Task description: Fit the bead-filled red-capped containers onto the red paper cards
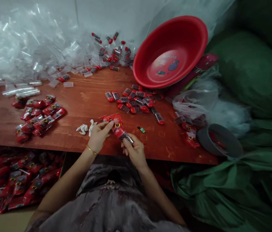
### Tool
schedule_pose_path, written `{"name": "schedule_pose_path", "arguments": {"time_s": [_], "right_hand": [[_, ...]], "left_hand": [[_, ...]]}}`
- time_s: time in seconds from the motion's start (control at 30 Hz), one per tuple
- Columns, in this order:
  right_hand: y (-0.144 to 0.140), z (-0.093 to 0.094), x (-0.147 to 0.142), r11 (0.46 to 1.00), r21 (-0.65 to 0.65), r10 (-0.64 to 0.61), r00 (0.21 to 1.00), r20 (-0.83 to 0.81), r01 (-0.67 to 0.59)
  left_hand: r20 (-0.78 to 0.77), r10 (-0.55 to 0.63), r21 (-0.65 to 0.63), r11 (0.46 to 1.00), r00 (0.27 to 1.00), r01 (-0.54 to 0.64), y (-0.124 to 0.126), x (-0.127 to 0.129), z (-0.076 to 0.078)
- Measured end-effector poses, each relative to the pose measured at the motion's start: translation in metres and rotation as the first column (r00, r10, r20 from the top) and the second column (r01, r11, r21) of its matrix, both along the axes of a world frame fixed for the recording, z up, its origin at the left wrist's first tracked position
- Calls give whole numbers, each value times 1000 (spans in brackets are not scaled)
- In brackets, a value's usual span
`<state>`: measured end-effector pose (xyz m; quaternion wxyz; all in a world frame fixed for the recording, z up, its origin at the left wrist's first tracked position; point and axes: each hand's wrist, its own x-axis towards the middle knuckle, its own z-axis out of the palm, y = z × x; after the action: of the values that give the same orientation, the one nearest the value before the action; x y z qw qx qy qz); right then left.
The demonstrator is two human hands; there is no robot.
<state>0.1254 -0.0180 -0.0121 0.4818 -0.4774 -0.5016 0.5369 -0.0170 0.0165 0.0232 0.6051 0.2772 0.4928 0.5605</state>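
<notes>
Above the table's front edge, my left hand [99, 135] pinches the upper end of a red printed packet [118, 129]. My right hand [134, 149] grips its lower end, where a clear container with dark contents shows; I cannot tell how far it sits inside. Flat red wrappers [116, 118] lie just beyond my left fingers, beside crumpled white scraps [83, 129]. Past my hands is a heap of small clear containers [133, 103] with dark contents and red ends. A small green and black object [141, 130] lies right of my right hand.
Filled red packets [41, 120] lie at left, with more in a box [17, 180] below the table edge. Clear plastic pieces [41, 48] pile up along the wall. A red basin [169, 54] leans at the back. A grey ring-shaped container [219, 141] and green sacking [234, 187] occupy the right.
</notes>
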Motion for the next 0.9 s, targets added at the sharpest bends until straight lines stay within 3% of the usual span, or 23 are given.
{"name": "schedule_pose_path", "arguments": {"time_s": [0.13,0.3,0.37,0.53,0.77,0.9], "right_hand": [[-2,-5,9,995,81,38,988,147,-50],[-11,-2,20,972,190,68,940,335,-138],[-15,2,23,934,324,3,911,412,-150],[-14,10,27,765,618,-155,879,450,-182],[-5,5,27,690,673,-178,838,516,-268],[-2,1,24,668,701,-223,832,509,-249]], "left_hand": [[-50,23,-40,999,999,-25,6,-6,10],[55,114,-157,982,992,-105,8,-10,12],[68,110,-194,976,992,-95,8,-12,11],[103,76,-208,977,992,-53,6,-13,7],[124,21,-245,970,992,10,2,-14,10],[127,-2,-250,968,992,34,-1,-13,11]]}}
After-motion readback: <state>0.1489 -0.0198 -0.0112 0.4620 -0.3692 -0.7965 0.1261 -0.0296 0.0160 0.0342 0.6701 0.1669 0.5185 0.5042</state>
